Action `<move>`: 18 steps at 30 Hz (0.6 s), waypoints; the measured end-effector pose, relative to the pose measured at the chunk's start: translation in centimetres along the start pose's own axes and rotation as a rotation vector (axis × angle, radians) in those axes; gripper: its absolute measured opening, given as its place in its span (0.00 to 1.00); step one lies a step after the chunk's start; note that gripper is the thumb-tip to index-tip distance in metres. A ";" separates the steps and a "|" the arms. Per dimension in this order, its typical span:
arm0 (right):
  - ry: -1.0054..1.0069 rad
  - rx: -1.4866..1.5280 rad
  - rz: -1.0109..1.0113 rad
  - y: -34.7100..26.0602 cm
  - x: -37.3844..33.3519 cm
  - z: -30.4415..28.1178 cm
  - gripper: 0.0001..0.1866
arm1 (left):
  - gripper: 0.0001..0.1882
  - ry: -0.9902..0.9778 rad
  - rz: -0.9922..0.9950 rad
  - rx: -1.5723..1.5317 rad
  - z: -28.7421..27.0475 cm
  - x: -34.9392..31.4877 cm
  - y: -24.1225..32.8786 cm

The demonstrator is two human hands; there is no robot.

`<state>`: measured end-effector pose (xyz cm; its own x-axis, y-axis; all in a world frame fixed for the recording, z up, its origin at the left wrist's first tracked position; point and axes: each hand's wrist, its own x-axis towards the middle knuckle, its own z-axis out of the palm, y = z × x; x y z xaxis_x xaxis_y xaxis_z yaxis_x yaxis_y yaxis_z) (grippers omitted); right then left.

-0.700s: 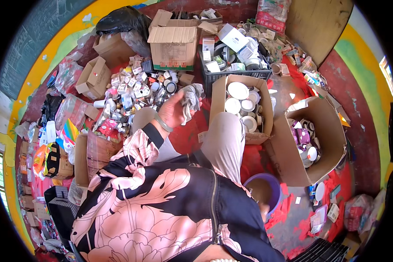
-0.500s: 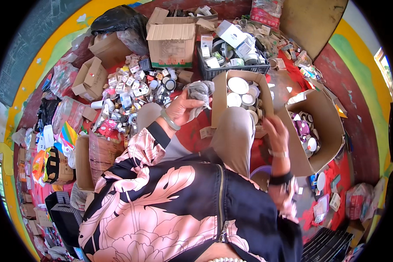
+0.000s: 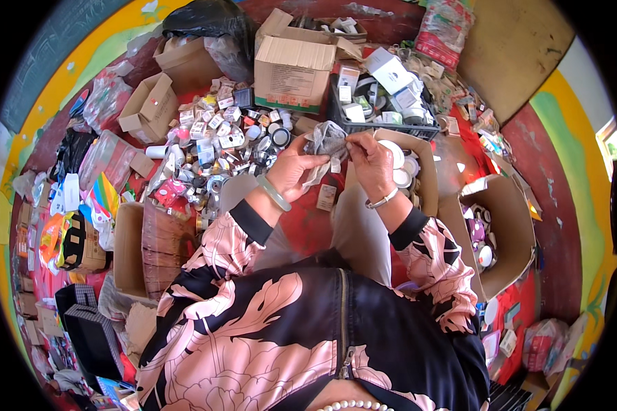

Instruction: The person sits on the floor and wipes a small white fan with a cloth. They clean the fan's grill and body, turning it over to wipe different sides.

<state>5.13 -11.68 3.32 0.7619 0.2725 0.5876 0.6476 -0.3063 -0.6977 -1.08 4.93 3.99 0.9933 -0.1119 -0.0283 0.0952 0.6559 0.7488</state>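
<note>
In front of my knees, my left hand (image 3: 286, 170) grips a crumpled grey bundle, which looks like a thin plastic bag (image 3: 328, 142), with a pale tail hanging below. My right hand (image 3: 373, 159) has its fingers pinched together at the bundle's right edge. What lies inside the bundle is not clear. Just beyond my right hand stands an open cardboard box (image 3: 428, 179) holding white round lids and jars (image 3: 403, 177), partly hidden by the hand and wrist.
Small boxes and jars (image 3: 219, 140) lie piled at the front left. Behind them stand a cardboard carton (image 3: 293, 72) and a black crate (image 3: 384, 128) of packages. Another open carton (image 3: 511, 240) with jars is at my right. An empty-looking carton (image 3: 128, 253) sits at my left.
My right hand has moved up and left from beside the box of lids to the grey bundle. The bundle stays in my left hand. The whole view has shifted slightly.
</note>
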 end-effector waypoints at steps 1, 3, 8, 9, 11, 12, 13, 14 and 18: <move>0.060 -0.017 -0.090 -0.1 0.7 0.9 0.04 | 0.27 -0.003 -0.026 -0.027 -0.7 0.2 0.4; 0.097 0.055 -0.041 -0.3 2.0 2.5 0.04 | 0.29 -0.012 -0.058 -0.098 -1.3 0.4 1.2; 0.053 0.856 0.548 2.2 6.4 6.6 0.04 | 0.24 0.043 0.028 -0.101 -5.0 4.1 2.5; 0.029 1.020 0.729 1.8 7.5 7.0 0.05 | 0.23 0.069 0.040 -0.112 -6.2 4.9 2.6; -0.035 1.196 0.770 4.6 8.9 8.9 0.07 | 0.21 0.148 0.114 -0.226 -8.3 6.5 2.4; -0.068 1.286 0.790 5.3 9.9 9.8 0.09 | 0.21 0.188 0.153 -0.280 -8.8 7.3 2.6; -0.096 1.347 0.736 5.7 10.2 10.7 0.10 | 0.20 0.202 0.215 -0.324 -8.9 7.5 2.7; -0.136 1.390 0.688 6.1 10.8 11.5 0.10 | 0.20 0.189 0.244 -0.389 -9.8 7.8 2.6; -0.253 1.292 0.773 5.2 12.2 14.4 0.05 | 0.17 0.036 0.273 -0.480 -12.1 8.3 2.8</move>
<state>17.69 3.18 0.95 0.7901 0.6093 -0.0673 -0.4499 0.5017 -0.7389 8.19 14.86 -2.13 0.9869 0.1297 0.0956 -0.1551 0.9253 0.3461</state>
